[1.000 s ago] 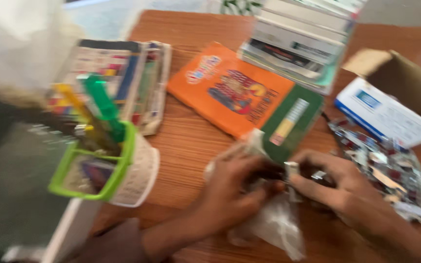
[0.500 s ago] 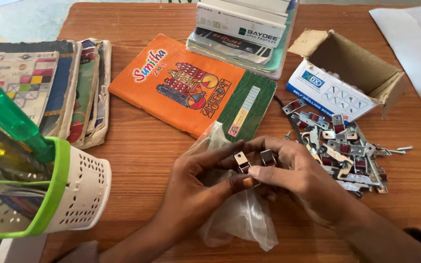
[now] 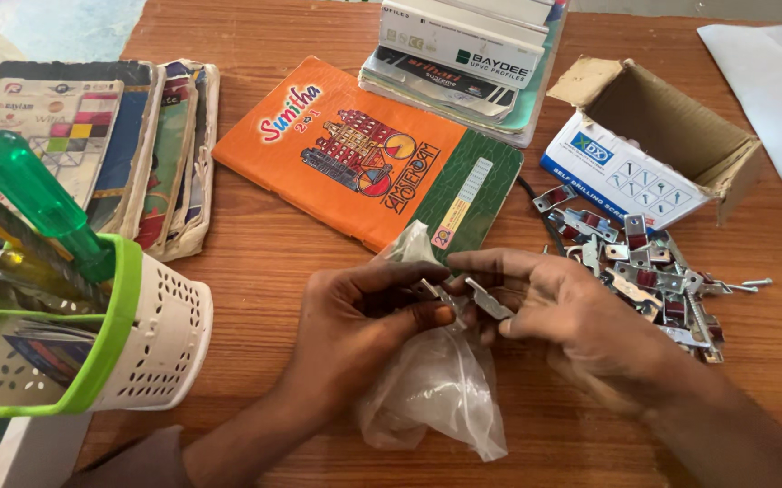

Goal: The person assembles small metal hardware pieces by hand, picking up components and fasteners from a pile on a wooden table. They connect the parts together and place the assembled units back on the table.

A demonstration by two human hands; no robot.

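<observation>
My left hand (image 3: 355, 321) pinches the mouth of a small clear plastic bag (image 3: 436, 389) that lies crumpled on the wooden table (image 3: 255, 262). My right hand (image 3: 563, 307) holds a small flat metal bracket (image 3: 488, 298) between thumb and fingers, right at the bag's opening. The two hands meet over the bag, fingertips almost touching. A loose pile of similar metal brackets and screws (image 3: 649, 271) lies just right of my right hand.
An open cardboard box (image 3: 671, 149) stands behind the pile. An orange and green notebook (image 3: 364, 158) lies in the middle, a stack of catalogues (image 3: 463, 54) at the back, worn booklets (image 3: 120, 136) at left. A white and green holder (image 3: 129, 343) with screwdrivers (image 3: 38, 203) stands front left.
The view has swung left to right and steadied. My hands stay at the bag; the right one now holds one flat bracket at its mouth.
</observation>
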